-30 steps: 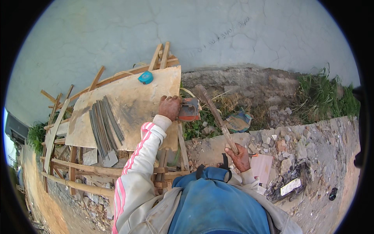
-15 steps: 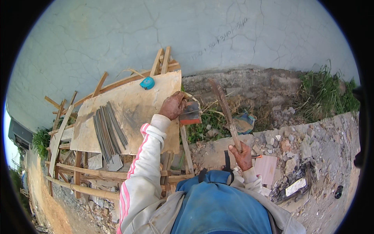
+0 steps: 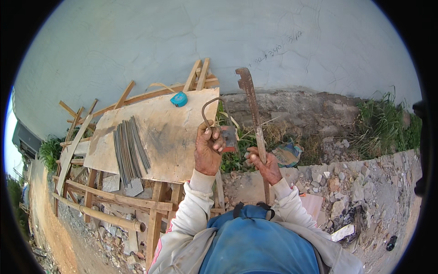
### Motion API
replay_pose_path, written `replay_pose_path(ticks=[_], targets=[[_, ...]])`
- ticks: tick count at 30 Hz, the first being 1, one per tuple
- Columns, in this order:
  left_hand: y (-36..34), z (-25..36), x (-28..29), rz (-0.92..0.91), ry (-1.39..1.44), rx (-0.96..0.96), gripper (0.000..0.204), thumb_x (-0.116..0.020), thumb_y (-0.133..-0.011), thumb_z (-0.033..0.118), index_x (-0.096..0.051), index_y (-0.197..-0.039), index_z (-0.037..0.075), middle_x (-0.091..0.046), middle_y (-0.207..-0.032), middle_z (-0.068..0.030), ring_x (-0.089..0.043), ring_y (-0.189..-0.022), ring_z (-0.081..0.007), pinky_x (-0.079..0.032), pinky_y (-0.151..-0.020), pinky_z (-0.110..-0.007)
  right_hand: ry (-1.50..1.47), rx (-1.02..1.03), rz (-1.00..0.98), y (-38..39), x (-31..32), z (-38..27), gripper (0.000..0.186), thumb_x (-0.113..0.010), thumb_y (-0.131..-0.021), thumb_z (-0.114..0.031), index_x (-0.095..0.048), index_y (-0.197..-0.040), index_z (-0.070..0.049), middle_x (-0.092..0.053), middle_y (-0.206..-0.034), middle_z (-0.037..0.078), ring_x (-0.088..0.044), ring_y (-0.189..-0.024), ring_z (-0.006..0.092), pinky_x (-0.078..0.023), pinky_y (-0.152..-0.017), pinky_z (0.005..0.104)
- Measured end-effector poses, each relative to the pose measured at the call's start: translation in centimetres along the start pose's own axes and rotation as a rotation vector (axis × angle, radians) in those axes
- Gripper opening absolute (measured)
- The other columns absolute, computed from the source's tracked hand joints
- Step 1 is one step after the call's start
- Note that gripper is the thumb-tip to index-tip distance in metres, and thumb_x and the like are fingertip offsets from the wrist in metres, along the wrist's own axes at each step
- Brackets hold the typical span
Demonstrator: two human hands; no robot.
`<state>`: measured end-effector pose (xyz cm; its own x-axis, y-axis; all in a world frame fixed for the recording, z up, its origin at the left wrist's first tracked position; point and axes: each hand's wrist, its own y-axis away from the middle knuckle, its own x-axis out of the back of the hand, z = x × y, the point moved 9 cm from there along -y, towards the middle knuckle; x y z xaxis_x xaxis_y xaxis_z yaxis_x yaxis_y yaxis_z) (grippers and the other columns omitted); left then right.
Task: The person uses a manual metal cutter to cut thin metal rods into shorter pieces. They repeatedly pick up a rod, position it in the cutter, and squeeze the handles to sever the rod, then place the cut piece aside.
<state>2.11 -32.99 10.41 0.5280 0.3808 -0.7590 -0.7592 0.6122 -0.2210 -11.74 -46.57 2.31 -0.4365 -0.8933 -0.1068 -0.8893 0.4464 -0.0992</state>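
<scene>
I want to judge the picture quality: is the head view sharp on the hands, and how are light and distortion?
Head view: daylight is even, shadows soft, no glare. The left hand with its bent steel rod and the right hand on the long rusty tool look sharp. Fisheye bends the plywood board and wall; black corners frame the picture.
</scene>
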Motion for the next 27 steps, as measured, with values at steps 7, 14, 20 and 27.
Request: replay_pose_path(ticks=[7,14,20,27], targets=[[2.3,-3.8,3.8,0.206,0.057,-0.034,0.022,-0.054,-0.103,0.024,-0.053,-0.120,0.010,-0.054,-0.092,-0.0022,-0.055,-0.075,-0.0147,-0.050,-0.076,-0.033,-0.030,-0.209,-0.124,-3.5,-1.4,2.1,0.042,-0.070,-0.097,-0.027,-0.061,-0.120,0.007,-0.058,-0.067,0.002,-0.052,-0.053,0.0077,-0.043,-0.046,0.0235],[3.5,-5.2,9.0,0.537,-0.332,0.080,0.031,-0.048,-0.106,0.031,-0.057,-0.121,0.006,-0.068,-0.101,-0.0091,-0.069,-0.090,-0.0231,-0.055,-0.084,-0.038,0.160,-0.301,-0.289,-7.2,1.8,3.3,0.031,-0.071,-0.095,-0.023,-0.064,-0.107,0.004,-0.052,-0.061,-0.001,-0.045,-0.047,0.0066,-0.036,-0.041,0.0252],[5.8,-9.7,8.6,0.608,-0.312,0.161,0.035,-0.046,-0.107,0.036,-0.061,-0.117,0.006,-0.071,-0.109,-0.0115,-0.070,-0.095,-0.0238,-0.055,-0.085,-0.036,0.328,-0.336,-0.438,-10.0,2.8,3.8,0.025,-0.072,-0.094,-0.023,-0.065,-0.099,0.000,-0.052,-0.059,-0.002,-0.044,-0.045,0.0065,-0.035,-0.041,0.0248],[6.4,-11.7,9.6,0.654,-0.305,0.159,0.032,-0.050,-0.105,0.036,-0.063,-0.111,0.008,-0.071,-0.107,-0.0095,-0.071,-0.088,-0.0220,-0.057,-0.078,-0.035,0.340,-0.347,-0.516,-10.8,3.3,4.5,0.025,-0.071,-0.094,-0.025,-0.066,-0.097,-0.001,-0.052,-0.058,-0.002,-0.045,-0.044,0.0069,-0.036,-0.041,0.0258]])
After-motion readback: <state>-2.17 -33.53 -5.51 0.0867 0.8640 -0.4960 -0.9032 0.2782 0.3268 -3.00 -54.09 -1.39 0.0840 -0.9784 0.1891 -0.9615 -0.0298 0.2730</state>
